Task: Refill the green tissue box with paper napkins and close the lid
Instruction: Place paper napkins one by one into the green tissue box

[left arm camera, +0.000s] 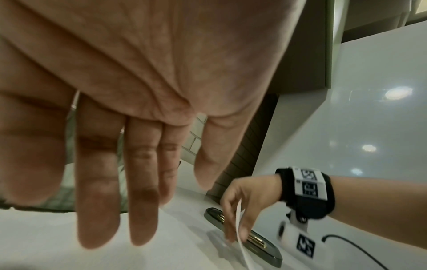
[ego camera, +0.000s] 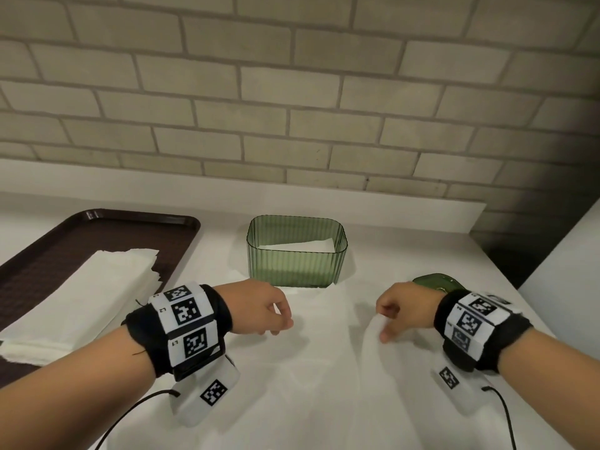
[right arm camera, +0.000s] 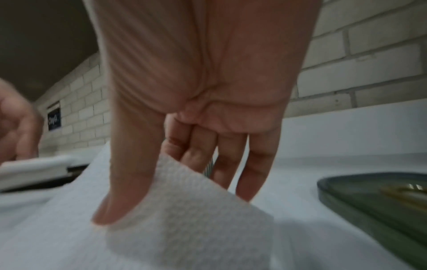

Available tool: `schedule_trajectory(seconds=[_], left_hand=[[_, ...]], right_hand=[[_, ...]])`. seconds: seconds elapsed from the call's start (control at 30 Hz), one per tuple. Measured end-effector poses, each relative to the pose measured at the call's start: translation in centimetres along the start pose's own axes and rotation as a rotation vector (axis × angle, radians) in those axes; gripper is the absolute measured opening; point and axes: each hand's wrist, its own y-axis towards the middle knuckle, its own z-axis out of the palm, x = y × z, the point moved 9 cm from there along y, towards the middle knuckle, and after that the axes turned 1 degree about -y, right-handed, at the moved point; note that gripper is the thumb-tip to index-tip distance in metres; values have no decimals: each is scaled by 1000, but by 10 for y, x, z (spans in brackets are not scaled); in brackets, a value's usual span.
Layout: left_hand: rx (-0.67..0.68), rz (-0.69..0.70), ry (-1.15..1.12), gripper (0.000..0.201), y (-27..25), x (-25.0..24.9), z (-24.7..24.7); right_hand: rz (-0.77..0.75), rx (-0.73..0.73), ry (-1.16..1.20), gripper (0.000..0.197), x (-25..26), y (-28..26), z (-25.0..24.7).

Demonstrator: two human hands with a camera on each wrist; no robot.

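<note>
One green tissue box (ego camera: 296,251) stands on the counter (ego camera: 406,248), open, with one white sheet visible inside; whether more lie under it cannot be told. One green lid (right arm camera: 379,199) lies near the counter's right edge. One brown tray (ego camera: 81,235) sits toward the left edge, carrying one stack of paper napkins (ego camera: 81,300), too many to count. One loose napkin (right arm camera: 184,210) lies spread at the front. Two hands: left hand (ego camera: 259,306), right hand (ego camera: 406,310). Two wristbands with markers.
</note>
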Motion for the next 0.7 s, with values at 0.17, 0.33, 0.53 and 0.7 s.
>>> schedule_trajectory(seconds=[0.17, 0.33, 0.53, 0.7], left_hand=[[-35, 4, -81, 46, 3, 1, 0], [-113, 112, -302, 36, 9, -12, -7], [-508, 2, -629, 17, 16, 24, -75], [-730, -148, -415, 15, 35, 51, -129]], right_hand=[[-148, -97, 327, 9, 21, -20, -57], [-240, -356, 890, 19, 37, -23, -107], [-116, -525, 1192, 30, 30, 18, -113], [63, -694, 943, 49, 24, 52, -116]])
